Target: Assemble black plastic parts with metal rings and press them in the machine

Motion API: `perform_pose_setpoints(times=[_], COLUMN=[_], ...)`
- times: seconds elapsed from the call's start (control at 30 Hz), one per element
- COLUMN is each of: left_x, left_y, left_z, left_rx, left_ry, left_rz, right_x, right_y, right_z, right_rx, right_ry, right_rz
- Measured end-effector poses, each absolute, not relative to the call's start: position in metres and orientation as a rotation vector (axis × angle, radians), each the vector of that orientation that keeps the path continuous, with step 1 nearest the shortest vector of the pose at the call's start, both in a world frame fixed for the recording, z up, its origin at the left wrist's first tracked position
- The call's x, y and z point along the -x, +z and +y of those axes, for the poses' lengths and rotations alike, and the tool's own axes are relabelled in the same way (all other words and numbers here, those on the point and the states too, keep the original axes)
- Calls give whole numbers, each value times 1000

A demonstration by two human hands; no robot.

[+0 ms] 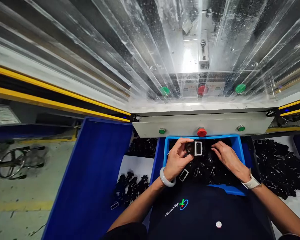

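Observation:
My left hand is closed around a small black part with a silver rectangular rim, thumb below and fingers above. It is held up over a bright blue bin filled with similar black parts. My right hand is over the right side of the bin, close to the held part. Its thumb and fingertips are drawn together against the dark pile, and whatever lies between them cannot be made out.
A machine panel with green buttons and a red stop button runs behind the bin. Above it hangs a scratched clear guard. More black parts lie in heaps left and right. A dark blue panel stands at left.

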State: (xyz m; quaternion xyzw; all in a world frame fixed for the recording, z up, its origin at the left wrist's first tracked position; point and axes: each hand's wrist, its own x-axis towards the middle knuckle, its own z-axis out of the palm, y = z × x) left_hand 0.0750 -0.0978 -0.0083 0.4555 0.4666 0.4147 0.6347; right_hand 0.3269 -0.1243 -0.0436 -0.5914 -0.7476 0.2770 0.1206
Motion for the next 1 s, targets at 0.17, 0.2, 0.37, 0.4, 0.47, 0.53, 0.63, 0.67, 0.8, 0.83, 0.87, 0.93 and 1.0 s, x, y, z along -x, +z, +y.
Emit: perform_pose_setpoints(times=[0.17,0.2,0.37,0.4,0.47,0.53,0.63,0.67,0.8,0.83,0.87,0.93,1.0], left_x=[-78,-79,-91,-92,-94,-95,-96,-96,-94,-92,-91,-88,-88], left_y=[-4,-2,10,12,15,16,18,19,38,45,52,66,77], left_z=[-96,-95,-91,-90,-88,-86,-77,-72,-37,-25,-12,16,46], left_rx=[-1402,-1450,-1460,-1413,-1272,-1081,-790,-738,-733,-754,-783,-865,-962], left_ry=[885,865,790,787,799,807,823,843,971,1009,1056,1173,1291], left_rz=[1352,1368,1292,1275,1206,1075,960,968,993,983,973,975,995], right_x=[-310,-304,-287,-286,-288,-290,-293,-294,-298,-297,-296,-288,-276], right_y=[25,35,48,46,43,41,46,50,83,94,105,122,134], right_z=[-130,-129,-110,-106,-98,-94,-87,-83,-37,-15,11,74,146], right_rx=[1414,1318,1001,981,956,945,961,959,924,964,1030,1222,1460], right_ry=[490,441,281,249,211,216,262,300,482,448,363,113,-48], right_rz=[-2024,-2036,-2191,-2224,-2284,-2322,-2325,-2310,-2190,-2140,-2082,-1939,-1792])
